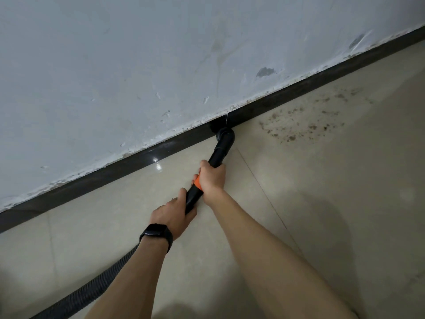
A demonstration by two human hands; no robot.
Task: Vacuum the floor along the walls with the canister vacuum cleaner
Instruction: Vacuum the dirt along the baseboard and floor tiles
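Here both hands grasp the vacuum wand [217, 155]: left hand [171, 216] low, right hand [211, 177] higher; nozzle [224, 133] at baseboard [138, 161].

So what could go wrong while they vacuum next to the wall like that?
The nozzle sits right against the dark baseboard, so it might scuff it. The dirt patch lies off to its right and could get missed. The hose trails back from the wand at the left, so feet might catch it.
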